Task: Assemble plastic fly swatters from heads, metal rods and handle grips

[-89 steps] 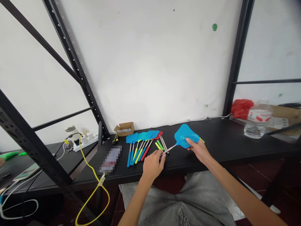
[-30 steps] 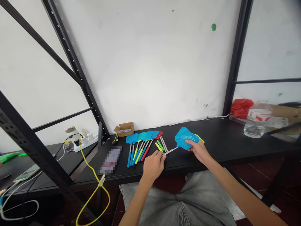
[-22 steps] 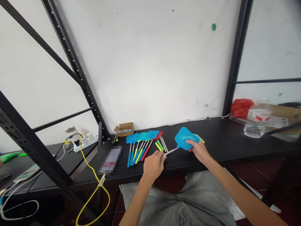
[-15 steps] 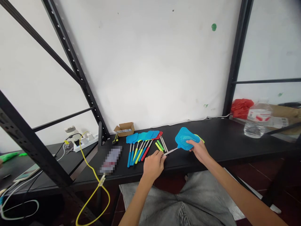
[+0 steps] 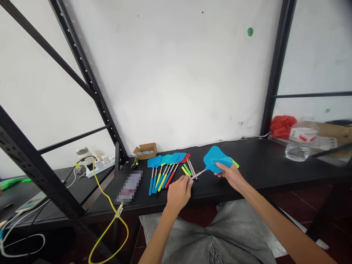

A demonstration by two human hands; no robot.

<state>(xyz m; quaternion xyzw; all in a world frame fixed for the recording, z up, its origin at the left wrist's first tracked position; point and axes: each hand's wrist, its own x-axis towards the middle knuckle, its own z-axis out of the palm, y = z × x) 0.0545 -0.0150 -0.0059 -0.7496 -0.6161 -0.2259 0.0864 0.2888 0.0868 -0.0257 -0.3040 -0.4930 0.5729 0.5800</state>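
Observation:
A blue fly swatter (image 5: 214,157) is held between my two hands above the black table. My right hand (image 5: 232,176) grips its mesh head, the thumb lying over the mesh. My left hand (image 5: 178,192) is closed around the thin metal rod (image 5: 198,174); the rod's far end is hidden in the fist. Something yellow-green (image 5: 235,163) peeks out behind the blue head. Just beyond my left hand are loose green and yellow handles (image 5: 187,169) and bare metal rods (image 5: 191,167). To their left several fly swatters (image 5: 164,172) lie in a row, mostly blue-headed.
A small open cardboard box (image 5: 147,151) stands against the wall, beside a yellow-black tool (image 5: 135,162). A blurred-out phone-like object (image 5: 129,187) with a yellow cable (image 5: 106,192) lies at the left. Shelf posts (image 5: 277,69) frame the table; a water bottle (image 5: 300,141) stands at right.
The blue head has tilted a little and shifted slightly left, with my right hand sliding along with it. My left hand has barely moved and keeps its hold on the rod.

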